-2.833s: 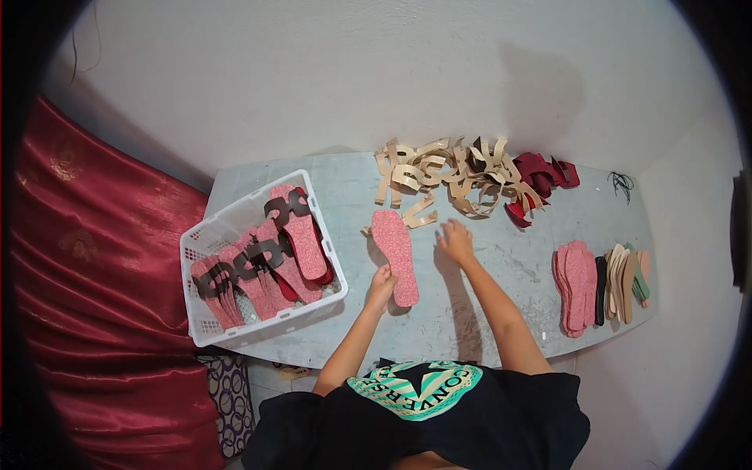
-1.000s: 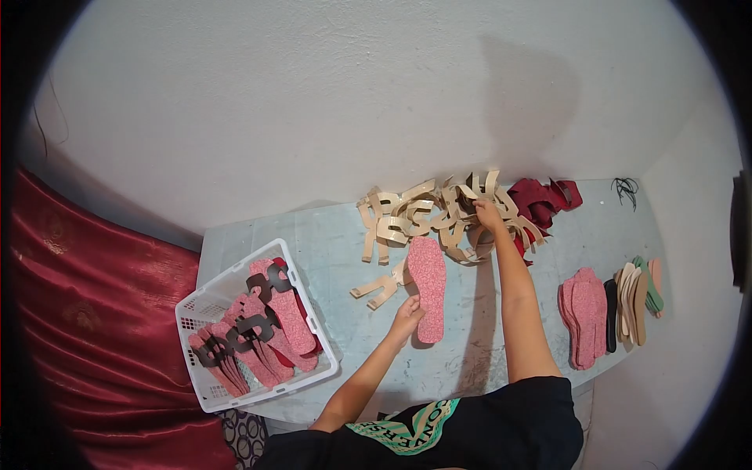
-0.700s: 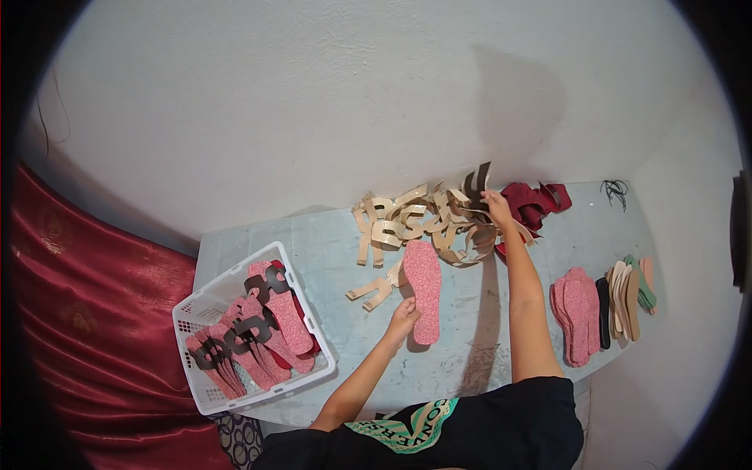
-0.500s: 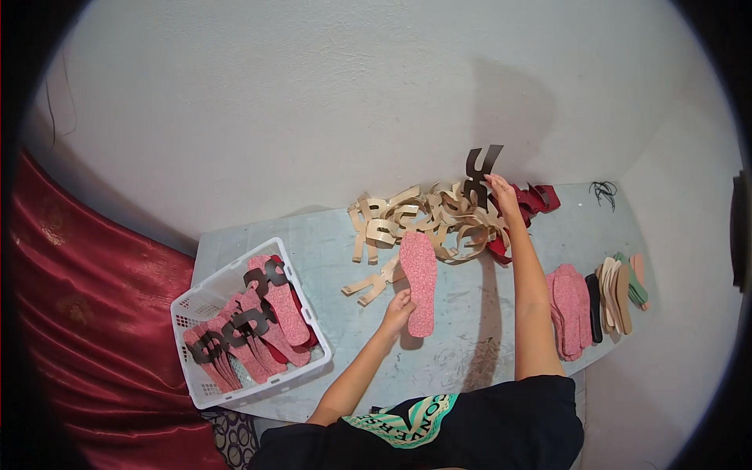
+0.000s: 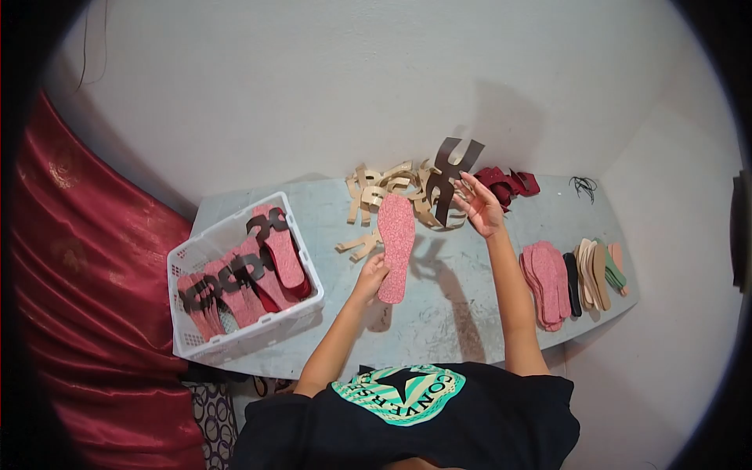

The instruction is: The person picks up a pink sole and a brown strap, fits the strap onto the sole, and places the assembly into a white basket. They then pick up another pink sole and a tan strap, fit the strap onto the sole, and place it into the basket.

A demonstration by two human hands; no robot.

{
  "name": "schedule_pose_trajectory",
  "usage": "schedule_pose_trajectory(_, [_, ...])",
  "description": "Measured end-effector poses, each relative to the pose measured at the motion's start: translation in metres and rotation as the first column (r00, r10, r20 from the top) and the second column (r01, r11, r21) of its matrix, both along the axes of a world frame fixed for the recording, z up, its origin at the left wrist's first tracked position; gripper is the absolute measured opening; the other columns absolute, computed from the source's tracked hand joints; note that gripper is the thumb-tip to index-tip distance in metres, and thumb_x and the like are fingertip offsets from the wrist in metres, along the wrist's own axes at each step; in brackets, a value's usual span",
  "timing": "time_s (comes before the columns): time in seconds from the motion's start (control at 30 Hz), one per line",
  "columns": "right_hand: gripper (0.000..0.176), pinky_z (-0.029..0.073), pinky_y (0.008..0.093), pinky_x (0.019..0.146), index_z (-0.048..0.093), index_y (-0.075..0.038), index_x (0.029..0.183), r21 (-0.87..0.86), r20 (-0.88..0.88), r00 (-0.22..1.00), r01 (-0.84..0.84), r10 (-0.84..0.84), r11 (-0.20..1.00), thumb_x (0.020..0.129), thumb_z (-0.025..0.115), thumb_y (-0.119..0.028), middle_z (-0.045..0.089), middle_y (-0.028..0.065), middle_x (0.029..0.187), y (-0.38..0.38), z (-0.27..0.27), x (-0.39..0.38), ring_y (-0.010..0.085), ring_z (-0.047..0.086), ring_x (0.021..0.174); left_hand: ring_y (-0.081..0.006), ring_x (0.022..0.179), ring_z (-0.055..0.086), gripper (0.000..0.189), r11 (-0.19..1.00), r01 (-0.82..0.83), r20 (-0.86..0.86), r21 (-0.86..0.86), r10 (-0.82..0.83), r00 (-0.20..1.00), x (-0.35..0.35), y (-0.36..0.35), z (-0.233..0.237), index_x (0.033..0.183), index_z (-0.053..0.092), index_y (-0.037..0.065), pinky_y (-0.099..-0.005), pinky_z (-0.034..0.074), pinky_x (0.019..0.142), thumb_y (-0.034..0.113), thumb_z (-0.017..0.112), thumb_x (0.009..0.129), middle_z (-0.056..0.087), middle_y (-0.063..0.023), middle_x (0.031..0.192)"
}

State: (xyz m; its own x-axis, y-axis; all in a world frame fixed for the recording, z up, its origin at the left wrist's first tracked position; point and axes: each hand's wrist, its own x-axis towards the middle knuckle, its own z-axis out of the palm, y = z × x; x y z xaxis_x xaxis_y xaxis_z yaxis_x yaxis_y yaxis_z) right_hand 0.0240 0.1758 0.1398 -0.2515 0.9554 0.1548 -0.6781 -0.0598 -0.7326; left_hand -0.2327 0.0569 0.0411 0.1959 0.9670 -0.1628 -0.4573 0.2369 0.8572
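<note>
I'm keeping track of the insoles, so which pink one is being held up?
The pink insole in your left hand. The other pink ones lie in the white basket or the pink stack beside the black insole.

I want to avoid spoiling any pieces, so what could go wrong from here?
The dark strap piece looks lightly held at the fingertips of the right hand, so it might slip onto the cream straps. The white basket seems to reach the table's left edge, so a bump from the left arm could tip it.
</note>
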Motion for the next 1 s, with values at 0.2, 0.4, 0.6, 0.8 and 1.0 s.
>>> schedule_pose_trajectory(0.2, [0.043, 0.044, 0.0419, 0.093, 0.035, 0.008, 0.126, 0.011, -0.193, 0.971, -0.139, 0.138, 0.99, 0.091, 0.042, -0.016, 0.043, 0.0156, 0.126, -0.06, -0.007, -0.046, 0.0247, 0.042, 0.118, -0.0144, 0.094, 0.059, 0.034, 0.995, 0.095, 0.033, -0.026, -0.094, 0.995, 0.016, -0.036, 0.0, 0.119, 0.039, -0.004, -0.0279, 0.048, 0.082, 0.007, 0.047, 0.089, 0.057, -0.0108, 0.108])
schedule_pose_trajectory(0.4, [0.042, 0.038, 0.0442, 0.099, 0.027, 0.007, 0.129, -0.035, -0.118, 0.989, -0.098, 0.093, 0.995, 0.093, 0.036, -0.014, 0.032, 0.0167, 0.136, -0.117, -0.015, -0.087, 0.0281, 0.031, 0.127, -0.0099, 0.092, 0.056, 0.031, 0.996, 0.073, 0.07, 0.054, -0.077, 0.995, 0.025, -0.064, 0.002, 0.119, 0.041, -0.002, -0.0244, 0.044, 0.082, 0.009, 0.045, 0.091, 0.058, -0.0063, 0.105])
schedule_pose_trajectory(0.6, [0.04, 0.037, 0.0272, 0.089, 0.041, 0.0, 0.129, 0.219, 0.502, 0.84, 0.106, -0.206, 0.97, 0.092, 0.042, -0.018, 0.033, 0.0054, 0.128, -0.163, -0.052, -0.093, 0.0139, 0.037, 0.117, -0.012, 0.103, 0.052, 0.036, 0.978, -0.042, 0.006, 0.206, 0.042, 0.999, 0.013, -0.083, 0.015, 0.124, 0.036, -0.002, -0.0245, 0.04, 0.089, 0.006, 0.044, 0.09, 0.054, -0.0089, 0.115])
schedule_pose_trajectory(0.8, [0.044, 0.033, 0.0222, 0.083, 0.042, -0.008, 0.131, 0.233, 0.585, 0.788, 0.064, -0.192, 0.97, 0.088, 0.047, -0.017, 0.032, 0.0036, 0.128, -0.194, -0.048, -0.101, 0.0107, 0.03, 0.114, -0.0142, 0.113, 0.046, 0.042, 0.979, -0.054, 0.104, 0.195, 0.034, 0.994, 0.0, -0.098, 0.017, 0.127, 0.032, -0.001, -0.0268, 0.037, 0.094, 0.001, 0.046, 0.087, 0.047, -0.0106, 0.124])
schedule_pose_trajectory(1.0, [0.046, 0.03, 0.0278, 0.092, 0.044, -0.007, 0.129, 0.335, 0.698, 0.685, -0.055, -0.209, 0.941, 0.085, 0.052, -0.015, 0.036, 0.0082, 0.123, -0.211, -0.044, -0.106, 0.0172, 0.035, 0.11, -0.0175, 0.116, 0.044, 0.055, 0.972, -0.114, 0.148, 0.204, 0.085, 0.985, -0.006, -0.114, 0.033, 0.13, 0.026, 0.006, -0.0283, 0.039, 0.093, -0.002, 0.05, 0.081, 0.042, -0.0098, 0.126])
